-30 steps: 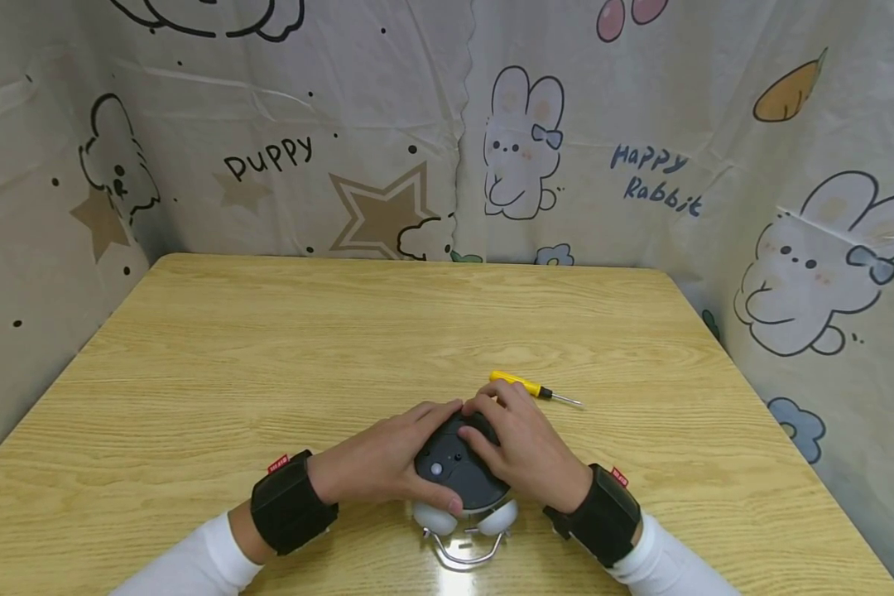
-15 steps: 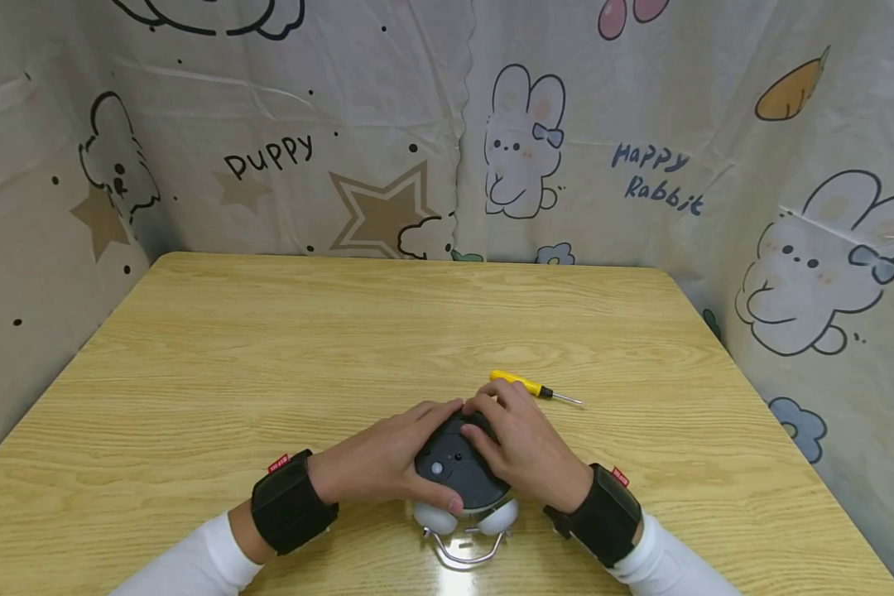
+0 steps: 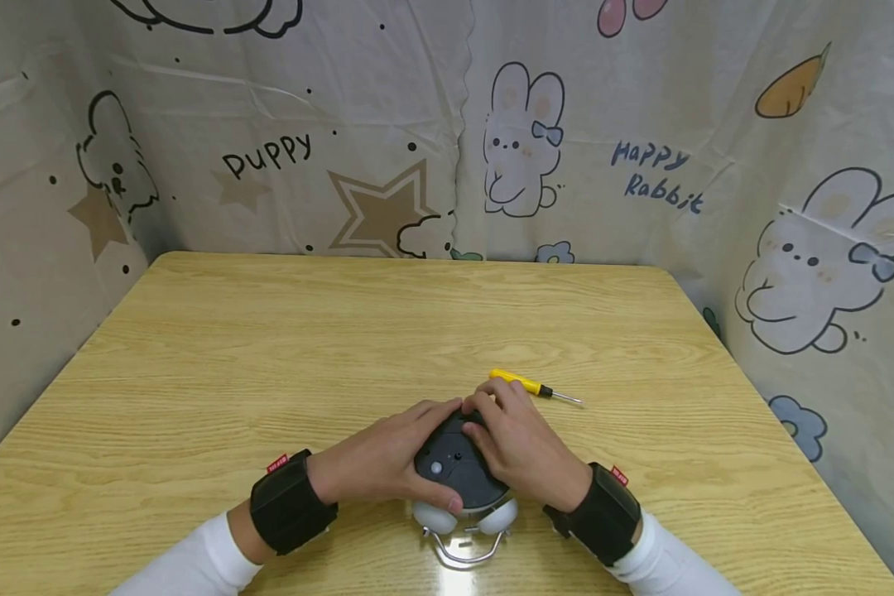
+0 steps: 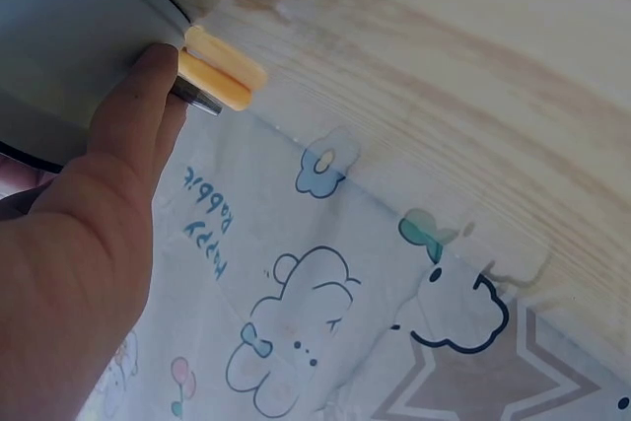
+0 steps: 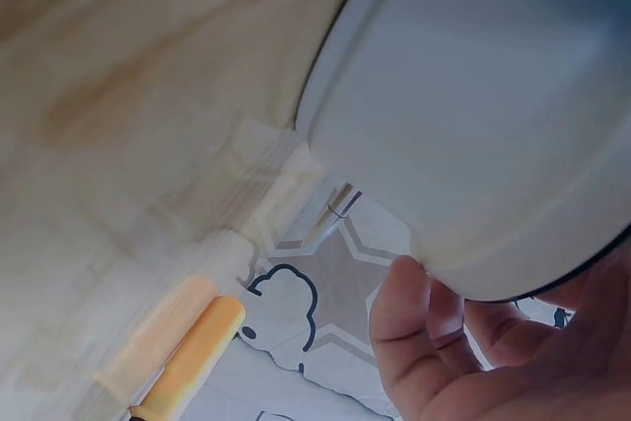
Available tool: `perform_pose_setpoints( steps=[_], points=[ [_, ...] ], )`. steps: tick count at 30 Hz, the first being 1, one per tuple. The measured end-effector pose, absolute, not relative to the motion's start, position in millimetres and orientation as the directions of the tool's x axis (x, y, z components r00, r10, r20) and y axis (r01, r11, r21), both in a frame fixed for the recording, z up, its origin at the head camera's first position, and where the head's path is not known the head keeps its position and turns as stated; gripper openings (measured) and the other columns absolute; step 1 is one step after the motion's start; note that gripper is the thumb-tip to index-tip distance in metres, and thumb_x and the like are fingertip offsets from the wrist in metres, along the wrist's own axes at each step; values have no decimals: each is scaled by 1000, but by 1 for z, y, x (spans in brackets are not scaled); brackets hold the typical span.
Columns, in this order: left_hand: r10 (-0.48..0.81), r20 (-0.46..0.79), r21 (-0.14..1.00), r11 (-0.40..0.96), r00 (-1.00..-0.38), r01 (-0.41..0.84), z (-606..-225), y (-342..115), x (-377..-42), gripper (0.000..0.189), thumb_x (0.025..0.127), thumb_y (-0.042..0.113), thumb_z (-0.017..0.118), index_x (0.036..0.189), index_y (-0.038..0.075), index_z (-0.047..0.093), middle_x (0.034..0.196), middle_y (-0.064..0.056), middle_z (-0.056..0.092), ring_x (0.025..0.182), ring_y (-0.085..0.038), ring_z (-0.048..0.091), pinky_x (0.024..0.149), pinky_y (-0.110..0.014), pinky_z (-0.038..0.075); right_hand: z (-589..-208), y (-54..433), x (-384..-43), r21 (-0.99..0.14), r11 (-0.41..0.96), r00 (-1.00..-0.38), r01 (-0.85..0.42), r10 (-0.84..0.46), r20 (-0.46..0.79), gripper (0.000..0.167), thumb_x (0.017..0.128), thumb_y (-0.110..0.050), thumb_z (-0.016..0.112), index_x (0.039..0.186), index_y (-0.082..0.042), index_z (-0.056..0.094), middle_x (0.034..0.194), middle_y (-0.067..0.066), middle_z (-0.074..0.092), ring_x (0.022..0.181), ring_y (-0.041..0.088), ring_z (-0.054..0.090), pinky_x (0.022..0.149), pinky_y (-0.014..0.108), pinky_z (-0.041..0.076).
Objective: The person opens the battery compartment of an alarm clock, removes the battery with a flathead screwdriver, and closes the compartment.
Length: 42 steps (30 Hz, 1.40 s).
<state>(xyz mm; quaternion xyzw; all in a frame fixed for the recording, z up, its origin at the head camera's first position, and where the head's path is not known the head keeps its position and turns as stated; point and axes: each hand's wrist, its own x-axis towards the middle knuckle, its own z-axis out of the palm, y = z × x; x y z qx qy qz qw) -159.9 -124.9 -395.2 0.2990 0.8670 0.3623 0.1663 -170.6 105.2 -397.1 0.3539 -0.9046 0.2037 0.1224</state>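
Note:
A twin-bell alarm clock lies face down on the table, its dark back with small knobs turned up. Its two white bells and metal handle point toward me. My left hand grips the clock's left side, the thumb along the near edge of the back. From the right, my right hand holds it with bent fingers at the far edge and the thumb on the back. Its pale side wall fills much of the right wrist view, with a metal leg below. What the right thumb touches is hidden.
A screwdriver with a yellow handle lies just beyond my right hand, its tip pointing right. The wooden table ends at a printed curtain at the back and sides.
The right thumb tip has shifted very slightly on the clock's back. Both hands keep their hold, and the clock and screwdriver stay in place.

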Motion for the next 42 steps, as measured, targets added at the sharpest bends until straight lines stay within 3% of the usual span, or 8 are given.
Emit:
perform_pose_setpoints(
  steps=[21,42],
  points=[
    [638,-64,726,558,-767,403,-396,-126,-158,108,80,65,79,165,31,22,158,-1,43,134,-15,53,109,-40,50,-397,104,-172,-305,669,-734,-678,-590,337,13,102,-20,67,114,-14,66,113,2,61,101,19,50,89,36,47],
    [643,-144,658,630,-752,413,-387,-123,-164,115,77,71,79,166,23,25,149,-5,51,119,-13,58,100,-34,52,-397,105,-172,-294,675,-734,-677,-588,340,13,100,-20,70,112,-15,69,112,1,61,100,17,50,87,34,48]
  ],
)
